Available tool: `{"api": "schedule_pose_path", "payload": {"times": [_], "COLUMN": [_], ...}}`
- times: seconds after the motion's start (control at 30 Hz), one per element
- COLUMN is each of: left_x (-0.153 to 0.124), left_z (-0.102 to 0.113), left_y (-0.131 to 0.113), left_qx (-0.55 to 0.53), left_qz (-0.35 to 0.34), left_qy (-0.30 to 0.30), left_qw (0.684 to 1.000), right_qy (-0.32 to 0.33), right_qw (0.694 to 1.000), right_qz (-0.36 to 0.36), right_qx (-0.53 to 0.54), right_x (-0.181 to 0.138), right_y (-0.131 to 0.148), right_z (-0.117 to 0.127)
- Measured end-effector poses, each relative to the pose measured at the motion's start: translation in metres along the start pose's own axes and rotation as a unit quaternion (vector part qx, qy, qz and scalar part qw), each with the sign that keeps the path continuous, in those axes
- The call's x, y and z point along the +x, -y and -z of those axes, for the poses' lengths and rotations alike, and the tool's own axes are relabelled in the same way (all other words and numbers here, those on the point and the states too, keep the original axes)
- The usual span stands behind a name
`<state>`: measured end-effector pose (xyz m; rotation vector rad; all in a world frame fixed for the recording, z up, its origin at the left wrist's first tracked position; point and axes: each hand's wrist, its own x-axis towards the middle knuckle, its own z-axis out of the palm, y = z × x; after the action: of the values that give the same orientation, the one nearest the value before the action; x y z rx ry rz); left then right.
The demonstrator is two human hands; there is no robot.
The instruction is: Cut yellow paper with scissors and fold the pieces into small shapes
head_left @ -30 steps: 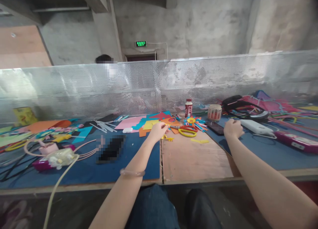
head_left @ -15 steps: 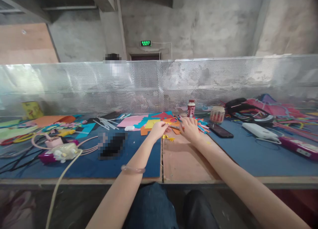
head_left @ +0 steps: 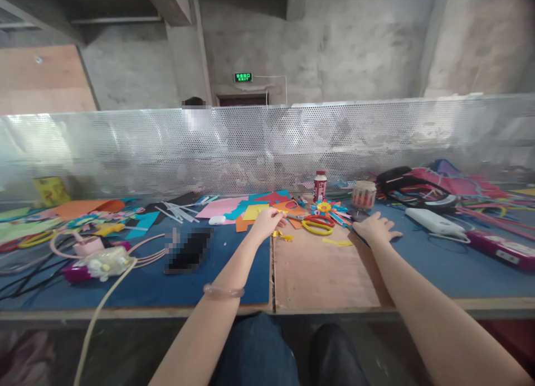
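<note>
My left hand (head_left: 267,225) is closed in a pinch above the pale wooden board, with a small yellow paper piece at its fingertips. Yellow paper scraps (head_left: 284,237) lie just below it. Scissors with red and yellow handles (head_left: 317,226) rest on the board, blades toward my left hand. My right hand (head_left: 376,230) has its fingers spread over the black phone (head_left: 358,214), covering most of it; whether it touches the phone I cannot tell. A yellow paper strip (head_left: 337,242) lies between the scissors and my right hand. Behind the scissors sits a paper flower (head_left: 323,207) with blue petals.
A red bottle (head_left: 320,186) and a clear jar (head_left: 363,194) stand behind. Coloured paper sheets (head_left: 223,206) spread along the back. A white power bank (head_left: 434,221) and a purple power strip (head_left: 499,249) lie at right; cables and a plug strip (head_left: 100,261) at left.
My right hand has let go of the scissors, which now lie on the board, and has moved right over the phone with fingers spread. My left hand stays about where it was.
</note>
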<state>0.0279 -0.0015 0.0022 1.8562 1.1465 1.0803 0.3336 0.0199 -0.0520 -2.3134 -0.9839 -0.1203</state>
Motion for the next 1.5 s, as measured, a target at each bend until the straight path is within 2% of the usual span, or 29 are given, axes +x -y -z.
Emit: {"api": "schedule_pose_path", "payload": {"times": [0.1,0.23,0.33,0.4,0.47,0.5,0.57,0.63,0.67,0.8,1.03,1.3,1.5], "left_x": [0.001,0.001,0.0,-0.001,-0.002,-0.002,-0.003,-0.004,-0.004,-0.003,-0.004,-0.005,-0.007], "left_z": [-0.001,-0.001,-0.001,0.0,0.0,0.0,0.0,0.001,0.001,0.003,0.001,0.002,0.001], "left_y": [0.0,-0.001,0.0,0.001,0.0,0.0,-0.002,-0.004,-0.004,-0.003,-0.007,-0.008,-0.009], "left_qx": [-0.014,-0.02,-0.034,-0.053,-0.072,-0.083,-0.109,-0.136,-0.147,-0.164,-0.154,-0.112,-0.128], "left_qz": [0.003,0.0,0.001,0.0,0.008,0.013,0.026,0.031,0.031,0.023,0.034,0.019,0.023], "left_qy": [-0.008,-0.024,-0.019,-0.011,-0.004,-0.002,-0.003,-0.007,-0.009,-0.027,-0.038,-0.059,-0.055], "left_qw": [1.0,1.0,0.999,0.999,0.997,0.996,0.994,0.99,0.989,0.986,0.987,0.992,0.99], "right_qy": [-0.016,-0.028,-0.085,-0.157,-0.214,-0.221,-0.192,-0.164,-0.165,-0.192,-0.163,-0.167,-0.174], "right_qw": [1.0,0.998,0.993,0.981,0.948,0.921,0.854,0.805,0.798,0.82,0.817,0.778,0.772], "right_qz": [-0.005,-0.05,-0.044,0.035,0.183,0.269,0.433,0.506,0.507,0.431,0.464,0.511,0.518], "right_qx": [0.009,0.03,0.067,0.104,0.149,0.171,0.215,0.261,0.282,0.323,0.302,0.326,0.323], "right_x": [-0.009,-0.018,-0.026,-0.034,-0.048,-0.057,-0.08,-0.103,-0.114,-0.138,-0.13,-0.13,-0.129], "right_y": [0.001,-0.003,0.002,0.014,0.034,0.047,0.076,0.103,0.115,0.14,0.126,0.127,0.128], "right_z": [0.004,0.013,0.021,0.027,0.031,0.032,0.033,0.031,0.029,0.017,0.007,0.008,0.006]}}
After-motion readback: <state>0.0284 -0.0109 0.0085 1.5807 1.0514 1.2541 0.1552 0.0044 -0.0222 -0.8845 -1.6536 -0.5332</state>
